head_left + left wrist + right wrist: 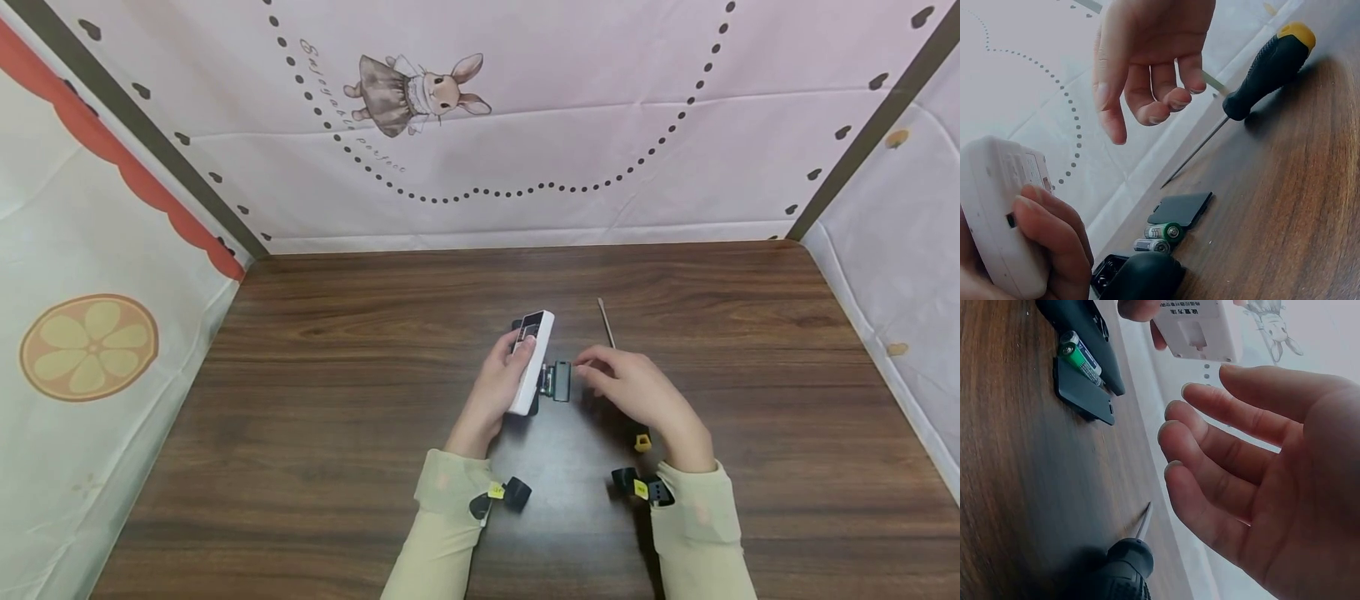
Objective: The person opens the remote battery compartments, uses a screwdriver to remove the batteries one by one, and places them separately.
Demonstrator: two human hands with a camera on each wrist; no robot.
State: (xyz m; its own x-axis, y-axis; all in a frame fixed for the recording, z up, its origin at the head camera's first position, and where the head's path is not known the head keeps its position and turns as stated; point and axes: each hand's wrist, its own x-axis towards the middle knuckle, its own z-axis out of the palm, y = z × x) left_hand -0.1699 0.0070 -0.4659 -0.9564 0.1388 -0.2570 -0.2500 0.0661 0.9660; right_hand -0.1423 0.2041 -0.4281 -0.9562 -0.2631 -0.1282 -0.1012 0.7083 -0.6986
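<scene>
My left hand [495,385] grips a white remote control [534,367] by its sides, thumb on its front face. Printed text and a recess show on its back in the right wrist view. My right hand [637,387] hovers above the table with nothing in it, its fingers loosely bent and apart. Under the white remote lies a black remote [1085,334], partly hidden in the head view. Beside it, two small batteries [1163,234], one with green on its wrapper, lie against a dark battery cover [1182,209].
A screwdriver [1272,72] with a black and yellow handle lies beneath my right hand, its metal shaft [606,323] pointing toward the back. The wooden table [360,350] ends at a printed cloth wall [570,125], with further cloth walls at both sides.
</scene>
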